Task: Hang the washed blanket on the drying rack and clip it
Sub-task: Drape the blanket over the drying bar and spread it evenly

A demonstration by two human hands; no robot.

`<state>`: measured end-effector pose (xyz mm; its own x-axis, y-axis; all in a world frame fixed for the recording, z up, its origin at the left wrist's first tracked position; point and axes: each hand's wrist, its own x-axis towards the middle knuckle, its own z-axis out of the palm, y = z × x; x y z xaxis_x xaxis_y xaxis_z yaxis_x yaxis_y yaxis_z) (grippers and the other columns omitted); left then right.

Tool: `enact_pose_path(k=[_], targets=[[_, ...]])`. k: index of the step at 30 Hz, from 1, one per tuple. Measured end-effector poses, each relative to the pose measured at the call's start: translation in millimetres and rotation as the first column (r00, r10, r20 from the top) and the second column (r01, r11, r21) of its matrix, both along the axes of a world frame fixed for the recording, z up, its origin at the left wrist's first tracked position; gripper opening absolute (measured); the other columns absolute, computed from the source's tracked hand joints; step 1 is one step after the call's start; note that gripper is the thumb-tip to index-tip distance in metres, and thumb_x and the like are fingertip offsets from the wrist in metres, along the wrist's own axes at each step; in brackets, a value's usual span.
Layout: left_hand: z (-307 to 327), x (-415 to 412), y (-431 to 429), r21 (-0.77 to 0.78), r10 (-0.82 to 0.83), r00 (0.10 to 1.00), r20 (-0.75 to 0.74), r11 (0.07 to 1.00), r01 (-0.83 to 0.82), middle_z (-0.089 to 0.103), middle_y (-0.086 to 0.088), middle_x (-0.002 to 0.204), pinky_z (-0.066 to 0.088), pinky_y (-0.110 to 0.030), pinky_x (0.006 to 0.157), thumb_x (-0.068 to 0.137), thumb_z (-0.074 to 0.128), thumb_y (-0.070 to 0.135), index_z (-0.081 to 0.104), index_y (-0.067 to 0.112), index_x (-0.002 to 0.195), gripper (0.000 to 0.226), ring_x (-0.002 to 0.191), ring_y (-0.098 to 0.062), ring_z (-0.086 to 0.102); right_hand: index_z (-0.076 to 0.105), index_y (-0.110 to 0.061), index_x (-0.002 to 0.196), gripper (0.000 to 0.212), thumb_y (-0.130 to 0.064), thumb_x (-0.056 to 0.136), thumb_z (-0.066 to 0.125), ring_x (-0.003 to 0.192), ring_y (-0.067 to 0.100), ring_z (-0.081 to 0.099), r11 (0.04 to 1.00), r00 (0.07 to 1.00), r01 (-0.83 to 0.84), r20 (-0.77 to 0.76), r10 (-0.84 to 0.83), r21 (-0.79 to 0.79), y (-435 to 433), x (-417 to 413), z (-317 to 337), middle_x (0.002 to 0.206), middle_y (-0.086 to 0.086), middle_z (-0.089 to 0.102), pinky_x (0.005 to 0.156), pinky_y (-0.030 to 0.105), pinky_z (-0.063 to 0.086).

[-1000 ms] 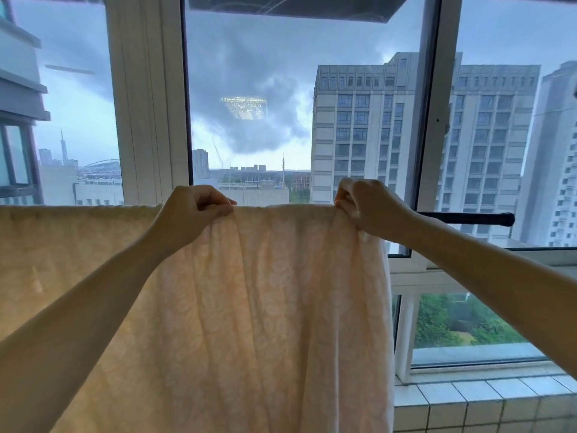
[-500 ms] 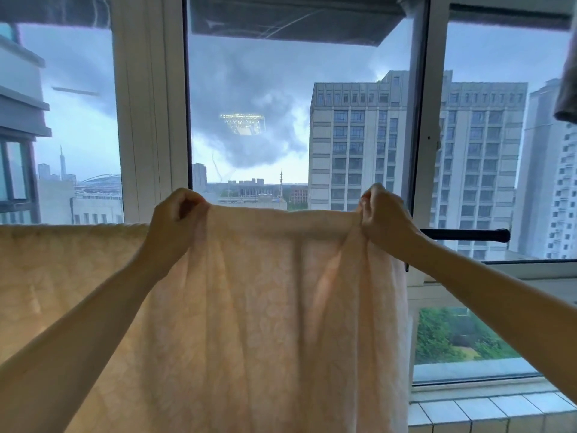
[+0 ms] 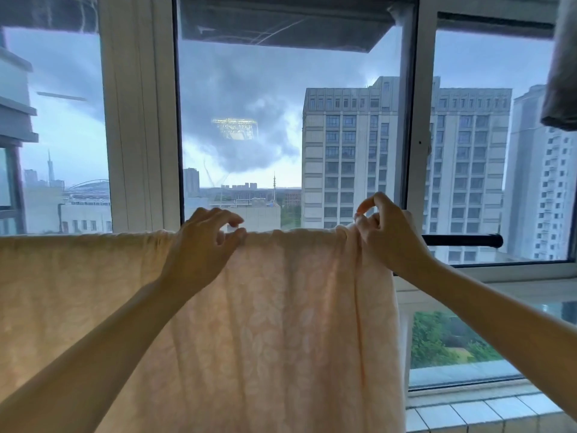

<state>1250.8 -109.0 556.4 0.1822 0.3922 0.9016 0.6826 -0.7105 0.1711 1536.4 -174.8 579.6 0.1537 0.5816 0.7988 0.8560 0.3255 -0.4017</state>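
A pale peach blanket (image 3: 281, 323) with a faint leaf pattern hangs over a black rod (image 3: 462, 240); only the rod's right end shows past the cloth. My left hand (image 3: 203, 248) is at the blanket's top edge near the middle. Its thumb touches the fold and its fingers arch loosely above without gripping. At the bunched top right corner, my right hand (image 3: 390, 235) pinches the blanket with its index finger lifted. No clips are in view.
The window frame (image 3: 415, 151) stands right behind the rod, with tall buildings outside. A grey cloth (image 3: 562, 73) hangs at the top right. Below the window at the lower right runs a tiled ledge (image 3: 468, 414).
My left hand has let go of the top edge and slid right, fingers lifted. My right hand has shifted right, loosened to a pinch at the corner. The blanket lies flatter along the rod.
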Motion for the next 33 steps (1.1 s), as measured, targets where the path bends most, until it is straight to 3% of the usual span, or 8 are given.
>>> enact_pose_path(k=[6,10,13,17,21,23,26,33], targets=[[13.6,43.0,13.1,-0.166,-0.095,0.984,-0.149,0.984,0.07,0.069,0.005,0.109,0.05,-0.033,0.088,0.089,0.058,0.046,0.07,0.021,0.109,0.034,0.094,-0.005,0.057,0.052,-0.009,0.119,0.037,-0.036,0.094,0.055,0.069,0.015,0.062,0.957,0.99,0.095,-0.075,-0.12,-0.275,5.9,1.6,16.0,0.071,-0.004,0.053,0.069,0.033,0.054],[18.6,51.0,18.2,-0.192,-0.147,0.985,-0.094,0.973,0.127,0.074,0.005,0.082,0.048,-0.012,0.072,0.087,0.065,0.038,0.077,0.018,0.091,0.024,0.07,0.005,0.06,0.061,-0.007,0.078,0.025,-0.024,0.096,0.055,0.05,0.014,0.053,0.929,0.982,0.19,0.082,-0.172,-0.317,13.6,8.3,17.6,0.057,0.0,0.052,0.055,0.027,0.047],[19.3,47.6,20.0,-0.16,-0.156,0.987,-0.026,0.976,0.15,0.071,0.007,0.076,0.038,-0.001,0.066,0.088,0.067,0.026,0.077,0.016,0.087,0.014,0.067,0.008,0.057,0.061,-0.01,0.086,0.018,-0.016,0.098,0.049,0.06,0.009,0.056,0.935,0.972,0.213,0.157,-0.174,-0.284,13.5,8.0,16.0,0.068,-0.004,0.057,0.054,0.021,0.043],[18.9,38.6,22.2,-0.139,-0.193,0.954,0.231,0.964,0.228,0.066,0.008,0.074,0.039,-0.008,0.063,0.093,0.058,0.017,0.069,0.016,0.082,0.015,0.067,0.003,0.056,0.057,-0.014,0.089,0.015,-0.014,0.1,0.045,0.066,0.001,0.053,0.978,0.987,0.15,-0.041,-0.158,-0.145,6.3,13.5,22.8,0.073,-0.008,0.056,0.052,0.008,0.034],[16.8,18.1,27.0,-0.047,-0.23,0.83,0.508,0.955,0.293,0.056,-0.01,0.069,0.042,-0.028,0.066,0.098,0.047,0.015,0.057,0.002,0.077,0.026,0.066,-0.012,0.051,0.061,-0.01,0.099,0.017,-0.017,0.1,0.045,0.073,0.009,0.054,0.992,0.95,0.125,-0.288,-0.125,-0.019,-3.9,30.1,32.0,0.087,0.001,0.06,0.057,0.014,0.036],[15.0,12.9,28.2,-0.051,-0.221,0.885,0.41,0.963,0.264,0.053,-0.015,0.062,0.04,-0.033,0.06,0.095,0.049,0.015,0.054,0.0,0.07,0.029,0.059,-0.017,0.048,0.063,-0.007,0.102,0.025,-0.022,0.101,0.043,0.076,0.011,0.054,0.997,0.945,0.026,-0.324,-0.05,-0.079,-7.6,31.0,31.5,0.092,0.005,0.061,0.06,0.017,0.039],[12.7,21.1,24.3,-0.076,-0.141,0.977,0.16,0.985,0.154,0.059,0.008,0.065,0.043,-0.023,0.059,0.092,0.057,0.014,0.06,0.012,0.071,0.021,0.06,-0.009,0.055,0.059,-0.006,0.106,0.031,-0.026,0.103,0.036,0.071,0.01,0.053,0.974,0.956,-0.052,-0.292,-0.014,-0.22,-9.8,22.8,23.3,0.084,0.005,0.058,0.06,0.022,0.041],[16.7,59.9,13.3,-0.131,-0.16,0.983,-0.088,0.98,0.148,0.066,0.014,0.097,0.053,-0.033,0.078,0.092,0.056,0.043,0.069,0.026,0.096,0.022,0.078,0.0,0.058,0.046,-0.003,0.116,0.024,-0.015,0.096,0.051,0.063,0.014,0.042,0.943,0.919,-0.043,-0.384,-0.093,-0.33,-8.5,16.5,15.8,0.073,0.003,0.044,0.05,0.022,0.037]])
